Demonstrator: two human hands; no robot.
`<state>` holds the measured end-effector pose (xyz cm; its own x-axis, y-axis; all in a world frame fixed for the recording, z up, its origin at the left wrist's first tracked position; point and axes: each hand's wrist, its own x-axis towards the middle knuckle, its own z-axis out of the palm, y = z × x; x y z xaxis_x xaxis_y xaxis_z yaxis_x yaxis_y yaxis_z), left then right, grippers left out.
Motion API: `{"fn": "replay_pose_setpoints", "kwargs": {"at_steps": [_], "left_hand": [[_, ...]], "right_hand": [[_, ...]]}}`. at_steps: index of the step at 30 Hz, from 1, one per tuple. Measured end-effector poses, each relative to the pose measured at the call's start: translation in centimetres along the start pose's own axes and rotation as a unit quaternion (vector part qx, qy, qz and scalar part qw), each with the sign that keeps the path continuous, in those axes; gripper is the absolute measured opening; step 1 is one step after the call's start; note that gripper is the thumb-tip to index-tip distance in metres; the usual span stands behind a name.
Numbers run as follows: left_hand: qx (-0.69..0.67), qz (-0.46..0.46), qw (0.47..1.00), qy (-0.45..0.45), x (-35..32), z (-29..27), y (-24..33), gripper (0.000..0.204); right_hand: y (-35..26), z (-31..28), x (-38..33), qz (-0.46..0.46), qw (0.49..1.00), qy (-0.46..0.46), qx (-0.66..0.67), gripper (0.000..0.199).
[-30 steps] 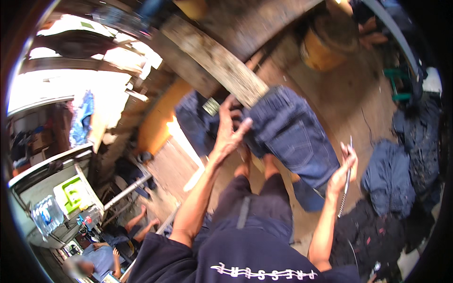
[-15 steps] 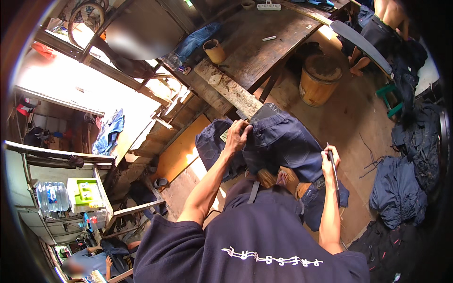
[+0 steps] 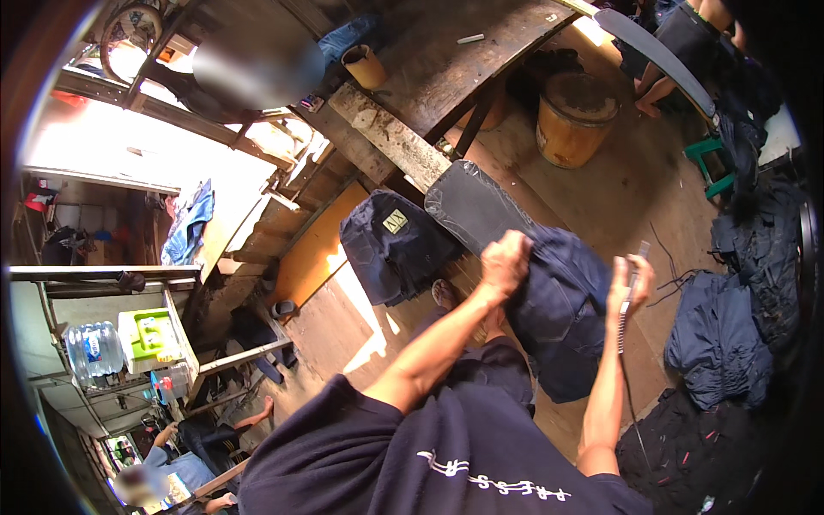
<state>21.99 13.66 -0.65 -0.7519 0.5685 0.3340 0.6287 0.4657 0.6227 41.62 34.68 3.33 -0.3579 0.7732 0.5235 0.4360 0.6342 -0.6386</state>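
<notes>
My left hand [image 3: 505,260] is closed on the dark blue jeans [image 3: 562,300] draped over a black padded board [image 3: 468,202] in front of me. My right hand [image 3: 631,287] grips a thin grey tool [image 3: 627,300] with a cord hanging from it, held just right of the jeans. Another pair of dark jeans with a tan patch [image 3: 390,245] hangs off the board's left side. The lower part of the held jeans falls toward my knees.
A long wooden workbench [image 3: 429,77] with a tan cup [image 3: 365,64] runs behind the board. A round wooden tub [image 3: 575,120] stands on the floor. Piles of dark garments [image 3: 721,335] lie at right. Another person [image 3: 197,429] sits at lower left near a water bottle [image 3: 94,348].
My left hand has slid rightward along the jeans and closed into a fist on them. My right hand with the tool has come up closer to the fabric. The view has tilted.
</notes>
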Motion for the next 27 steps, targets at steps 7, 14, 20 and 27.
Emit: {"fn": "replay_pose_setpoints", "kwargs": {"at_steps": [7,14,20,27], "left_hand": [[0.104,0.027,0.994,-0.005,13.5,-8.0,-16.0,0.024],[-0.039,0.04,0.998,-0.01,8.9,-10.6,-14.0,0.057],[0.015,0.046,0.968,-0.245,6.6,-10.8,-16.7,0.065],[0.018,0.055,0.981,-0.187,7.9,-11.6,-17.8,0.07]], "right_hand": [[-14.4,10.3,-8.2,-0.125,0.934,-0.246,0.227,0.027],[-14.5,14.0,-9.8,-0.047,0.927,-0.307,0.212,0.026],[-15.2,14.9,-4.7,-0.077,0.917,-0.317,0.228,0.015],[-15.5,19.8,-4.1,-0.153,0.858,-0.402,0.28,0.038]]}}
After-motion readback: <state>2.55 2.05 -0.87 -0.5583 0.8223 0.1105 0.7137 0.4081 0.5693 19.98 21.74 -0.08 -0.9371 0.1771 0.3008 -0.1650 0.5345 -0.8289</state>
